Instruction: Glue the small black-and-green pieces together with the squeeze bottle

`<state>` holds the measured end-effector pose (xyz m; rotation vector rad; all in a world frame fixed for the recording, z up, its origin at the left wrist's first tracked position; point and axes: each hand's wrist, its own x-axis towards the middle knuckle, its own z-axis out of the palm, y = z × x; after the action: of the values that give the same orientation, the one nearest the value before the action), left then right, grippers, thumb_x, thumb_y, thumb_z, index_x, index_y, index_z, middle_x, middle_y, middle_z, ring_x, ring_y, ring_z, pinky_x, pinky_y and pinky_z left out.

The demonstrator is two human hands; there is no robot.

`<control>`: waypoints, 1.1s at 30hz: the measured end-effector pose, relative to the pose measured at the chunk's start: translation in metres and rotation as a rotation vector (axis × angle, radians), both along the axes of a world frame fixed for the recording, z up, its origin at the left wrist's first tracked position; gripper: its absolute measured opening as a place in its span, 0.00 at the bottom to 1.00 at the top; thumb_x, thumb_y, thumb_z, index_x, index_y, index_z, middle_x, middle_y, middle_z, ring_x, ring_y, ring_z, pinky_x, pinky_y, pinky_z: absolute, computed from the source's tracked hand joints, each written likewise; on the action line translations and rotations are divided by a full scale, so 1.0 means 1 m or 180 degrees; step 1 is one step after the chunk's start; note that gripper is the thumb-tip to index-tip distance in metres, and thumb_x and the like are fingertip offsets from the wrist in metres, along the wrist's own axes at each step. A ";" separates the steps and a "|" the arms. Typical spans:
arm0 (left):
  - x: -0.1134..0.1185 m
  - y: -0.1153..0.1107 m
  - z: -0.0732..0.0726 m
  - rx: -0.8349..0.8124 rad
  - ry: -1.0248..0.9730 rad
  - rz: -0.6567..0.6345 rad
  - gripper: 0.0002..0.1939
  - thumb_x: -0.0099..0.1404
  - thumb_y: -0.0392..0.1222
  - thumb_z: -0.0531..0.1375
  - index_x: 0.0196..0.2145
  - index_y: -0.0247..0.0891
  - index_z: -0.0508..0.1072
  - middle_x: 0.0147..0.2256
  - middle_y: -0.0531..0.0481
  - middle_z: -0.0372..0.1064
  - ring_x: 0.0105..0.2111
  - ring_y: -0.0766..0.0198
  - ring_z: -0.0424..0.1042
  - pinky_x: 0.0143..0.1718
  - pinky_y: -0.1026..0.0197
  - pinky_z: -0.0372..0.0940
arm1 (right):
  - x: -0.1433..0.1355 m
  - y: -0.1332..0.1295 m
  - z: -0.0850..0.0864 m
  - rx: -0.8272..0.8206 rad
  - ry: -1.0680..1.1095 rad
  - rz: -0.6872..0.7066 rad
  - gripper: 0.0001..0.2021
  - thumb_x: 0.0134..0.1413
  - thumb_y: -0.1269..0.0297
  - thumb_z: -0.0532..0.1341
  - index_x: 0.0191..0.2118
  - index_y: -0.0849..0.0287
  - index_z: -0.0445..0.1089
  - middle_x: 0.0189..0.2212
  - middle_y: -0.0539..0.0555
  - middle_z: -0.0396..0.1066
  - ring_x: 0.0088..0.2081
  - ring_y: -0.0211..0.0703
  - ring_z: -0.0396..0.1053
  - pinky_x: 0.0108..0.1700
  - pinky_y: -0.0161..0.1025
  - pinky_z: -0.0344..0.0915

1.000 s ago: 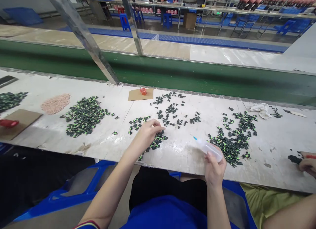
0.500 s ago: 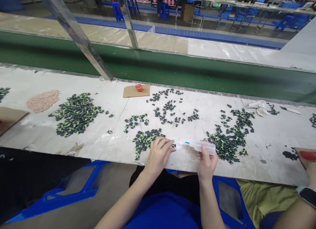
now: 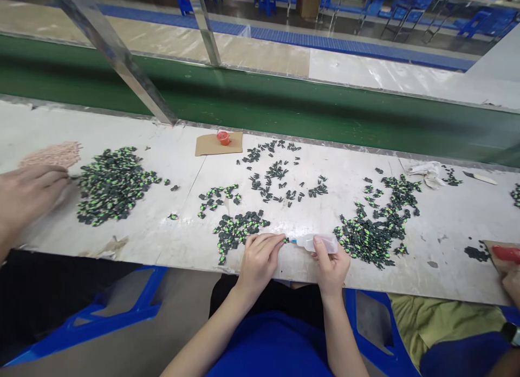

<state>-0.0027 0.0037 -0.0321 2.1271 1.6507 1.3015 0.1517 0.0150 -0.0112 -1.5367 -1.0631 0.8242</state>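
A small black-and-green piece [image 3: 286, 240] is at the fingertips of the left hand [image 3: 258, 258], just above the front part of the worktop [image 3: 174, 247]. This hand is nearly closed, thumb and fingers pinched together on the piece, probably so that it cannot turn, while its outer end remains free. The blue nozzle [image 3: 293, 241] of a translucent squeeze bottle [image 3: 320, 242] points at this free end, very near or touching; which one, it is not possible to tell. The right hand [image 3: 332, 268] is closed around the bottle, which lies almost level, and this seems to let the nozzle meet the piece from the side, with the fingers placed for squeezing. Beside the left hand is a near pile [image 3: 238, 228] of similar pieces, apparently put there for short reach; beyond the right hand is a wider pile [image 3: 365, 236]. Farther back, small dark parts [image 3: 276, 171] are spread loosely, perhaps so that each can be picked singly. Behind them, to the left, a red cup [image 3: 223, 138] stands on cardboard [image 3: 207, 145], which likely protects the surface.
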 end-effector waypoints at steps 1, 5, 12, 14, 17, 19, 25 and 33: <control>0.000 0.000 0.000 0.0002 -0.0014 0.0002 0.09 0.67 0.32 0.56 0.41 0.40 0.74 0.34 0.51 0.79 0.35 0.62 0.76 0.39 0.57 0.60 | 0.000 0.000 0.000 -0.0026 -0.0007 0.0007 0.17 0.47 0.50 0.64 0.23 0.61 0.71 0.16 0.50 0.69 0.19 0.40 0.66 0.23 0.36 0.63; 0.000 0.000 0.003 0.0001 -0.0027 0.0016 0.08 0.67 0.31 0.56 0.40 0.40 0.73 0.34 0.51 0.79 0.35 0.63 0.76 0.40 0.57 0.60 | 0.000 0.000 0.001 -0.0133 -0.0005 0.0010 0.18 0.47 0.49 0.64 0.21 0.60 0.70 0.15 0.49 0.67 0.19 0.41 0.66 0.22 0.36 0.62; 0.000 0.000 0.003 -0.0052 -0.0041 0.0029 0.08 0.67 0.32 0.56 0.40 0.41 0.74 0.33 0.52 0.79 0.34 0.63 0.76 0.40 0.57 0.59 | 0.000 0.001 0.001 -0.0166 -0.0042 0.0017 0.19 0.48 0.49 0.64 0.20 0.60 0.69 0.14 0.49 0.67 0.19 0.41 0.66 0.22 0.36 0.62; 0.000 0.000 0.003 -0.0086 -0.0049 0.0037 0.09 0.67 0.32 0.56 0.40 0.42 0.74 0.33 0.52 0.79 0.34 0.63 0.77 0.40 0.57 0.59 | 0.000 0.001 0.001 -0.0162 -0.0053 0.0035 0.19 0.48 0.49 0.64 0.20 0.60 0.69 0.14 0.49 0.67 0.19 0.41 0.66 0.22 0.36 0.62; 0.000 0.000 0.003 -0.0080 -0.0057 0.0040 0.09 0.67 0.32 0.56 0.40 0.42 0.74 0.33 0.52 0.79 0.34 0.63 0.77 0.40 0.56 0.59 | 0.000 0.001 0.001 -0.0163 -0.0049 0.0052 0.18 0.48 0.49 0.64 0.20 0.60 0.69 0.14 0.49 0.67 0.19 0.41 0.66 0.22 0.36 0.62; 0.000 0.000 0.003 -0.0084 -0.0064 0.0050 0.09 0.67 0.32 0.56 0.40 0.42 0.74 0.33 0.52 0.79 0.34 0.63 0.77 0.40 0.56 0.59 | 0.000 0.001 0.001 -0.0162 -0.0068 0.0051 0.18 0.48 0.49 0.64 0.20 0.59 0.69 0.14 0.49 0.67 0.18 0.40 0.66 0.22 0.36 0.62; 0.000 0.000 0.004 -0.0120 -0.0015 0.0077 0.08 0.67 0.33 0.56 0.39 0.42 0.74 0.33 0.52 0.79 0.33 0.63 0.76 0.41 0.55 0.59 | -0.001 0.003 0.003 -0.0177 -0.0066 -0.0087 0.19 0.48 0.48 0.64 0.20 0.60 0.68 0.14 0.49 0.67 0.18 0.40 0.65 0.22 0.36 0.61; 0.000 0.000 0.003 -0.0135 -0.0025 0.0095 0.09 0.67 0.33 0.56 0.39 0.43 0.74 0.33 0.52 0.79 0.33 0.63 0.76 0.41 0.55 0.58 | 0.000 0.001 0.002 -0.0156 0.0035 -0.0021 0.19 0.47 0.49 0.64 0.20 0.59 0.68 0.14 0.48 0.66 0.18 0.40 0.64 0.22 0.36 0.61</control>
<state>-0.0024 0.0037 -0.0287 2.0786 1.6979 1.2695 0.1517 0.0159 -0.0096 -1.5741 -1.0362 0.8589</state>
